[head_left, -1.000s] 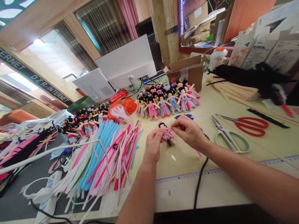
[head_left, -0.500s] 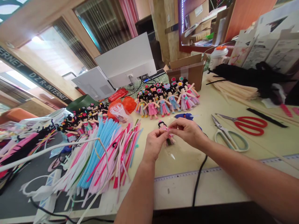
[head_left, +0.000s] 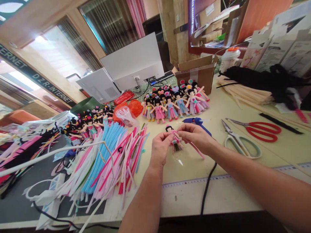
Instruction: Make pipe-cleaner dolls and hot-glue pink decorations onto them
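Note:
A small black-haired doll (head_left: 176, 144) made of fuzzy pipe cleaners is held above the table, with pink on its upper body and green lower down. My left hand (head_left: 160, 147) pinches the doll from its left side, thumb and fingers closed. On the other side my right hand (head_left: 194, 136) is closed on a pink pipe cleaner (head_left: 198, 150), whose loose end slants down to the right below the fingers. Where the strip meets the doll is partly covered by my fingertips. Just behind my right hand lies a blue glue gun (head_left: 197, 122).
Finished dolls (head_left: 159, 111) stand in rows behind. Coloured pipe cleaners (head_left: 102, 161) are heaped at the left. White-handled scissors (head_left: 243, 145) and red-handled scissors (head_left: 263, 129) lie to the right. A black cable (head_left: 206, 189) crosses the ruler strip (head_left: 194, 181) near the front edge.
My right hand has shifted slightly, and a pink pipe cleaner end now hangs below it. The doll's front shows a little more between my hands. The view has moved slightly.

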`<move>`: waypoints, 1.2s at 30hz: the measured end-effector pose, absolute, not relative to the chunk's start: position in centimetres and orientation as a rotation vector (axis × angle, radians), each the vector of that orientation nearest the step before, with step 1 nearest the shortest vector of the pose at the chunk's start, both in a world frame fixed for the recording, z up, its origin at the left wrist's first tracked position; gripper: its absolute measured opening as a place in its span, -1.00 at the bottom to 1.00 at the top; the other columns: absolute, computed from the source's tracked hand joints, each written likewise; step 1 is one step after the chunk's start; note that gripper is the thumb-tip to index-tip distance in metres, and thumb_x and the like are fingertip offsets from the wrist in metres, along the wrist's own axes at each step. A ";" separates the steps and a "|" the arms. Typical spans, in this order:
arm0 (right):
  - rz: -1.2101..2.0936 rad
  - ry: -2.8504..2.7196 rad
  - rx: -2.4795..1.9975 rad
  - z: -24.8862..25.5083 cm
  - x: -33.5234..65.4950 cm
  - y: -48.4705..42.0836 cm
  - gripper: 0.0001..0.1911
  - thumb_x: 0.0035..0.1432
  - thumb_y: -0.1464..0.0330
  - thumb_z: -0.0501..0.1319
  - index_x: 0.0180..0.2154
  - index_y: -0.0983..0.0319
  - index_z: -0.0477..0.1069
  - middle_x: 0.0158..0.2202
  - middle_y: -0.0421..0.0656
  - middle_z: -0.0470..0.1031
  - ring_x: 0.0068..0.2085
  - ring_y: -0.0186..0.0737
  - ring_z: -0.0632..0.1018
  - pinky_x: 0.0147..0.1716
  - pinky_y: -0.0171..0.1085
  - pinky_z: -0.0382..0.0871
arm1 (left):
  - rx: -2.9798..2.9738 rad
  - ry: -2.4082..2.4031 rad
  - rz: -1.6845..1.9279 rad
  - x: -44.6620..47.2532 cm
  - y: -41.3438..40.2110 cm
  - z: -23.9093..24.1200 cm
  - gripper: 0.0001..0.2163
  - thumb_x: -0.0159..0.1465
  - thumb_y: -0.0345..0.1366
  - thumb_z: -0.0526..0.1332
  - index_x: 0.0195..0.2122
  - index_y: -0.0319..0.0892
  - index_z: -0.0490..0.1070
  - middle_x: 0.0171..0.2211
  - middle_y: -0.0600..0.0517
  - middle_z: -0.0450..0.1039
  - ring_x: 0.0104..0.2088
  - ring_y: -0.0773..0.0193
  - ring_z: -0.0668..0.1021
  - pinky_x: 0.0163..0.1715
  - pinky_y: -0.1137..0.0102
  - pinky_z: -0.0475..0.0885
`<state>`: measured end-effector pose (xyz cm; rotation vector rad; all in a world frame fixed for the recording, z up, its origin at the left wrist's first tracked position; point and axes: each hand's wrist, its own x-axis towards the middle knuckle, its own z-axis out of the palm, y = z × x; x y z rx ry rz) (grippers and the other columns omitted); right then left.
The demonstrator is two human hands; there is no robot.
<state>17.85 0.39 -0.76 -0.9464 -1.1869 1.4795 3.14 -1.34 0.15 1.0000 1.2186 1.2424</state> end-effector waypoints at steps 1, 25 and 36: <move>1.522 -1.158 -0.934 -0.8 17.8 0.3 -0.68 -0.13 0.17 0.41 -0.46 0.26 0.43 -0.54 -0.26 0.42 -0.54 -0.43 0.33 -0.54 -0.34 0.21 | 1.002 1.222 1.247 3.2 -1.3 0.1 -0.76 -0.06 -0.20 0.43 -0.49 -0.26 0.50 -0.59 0.06 0.46 -0.56 0.39 0.45 -0.44 0.43 0.38; 1.522 -1.075 -0.911 -0.4 17.7 0.1 -0.63 -0.17 0.14 0.43 -0.44 0.24 0.38 -0.52 -0.28 0.41 -0.54 -0.43 0.35 -0.55 -0.35 0.17 | 0.966 1.009 1.253 3.2 -1.7 0.6 -0.65 -0.15 -0.29 0.50 -0.32 -0.23 0.52 -0.41 0.04 0.54 -0.43 0.37 0.52 -0.33 0.40 0.44; 1.599 -1.076 -0.851 -0.5 17.8 0.0 -0.66 -0.12 0.21 0.42 -0.30 0.24 0.46 -0.47 -0.24 0.48 -0.54 -0.42 0.40 -0.57 -0.35 0.20 | 1.053 1.005 1.344 3.1 -1.5 0.4 -0.66 -0.14 -0.24 0.50 -0.38 -0.21 0.46 -0.51 0.11 0.48 -0.50 0.40 0.50 -0.44 0.45 0.45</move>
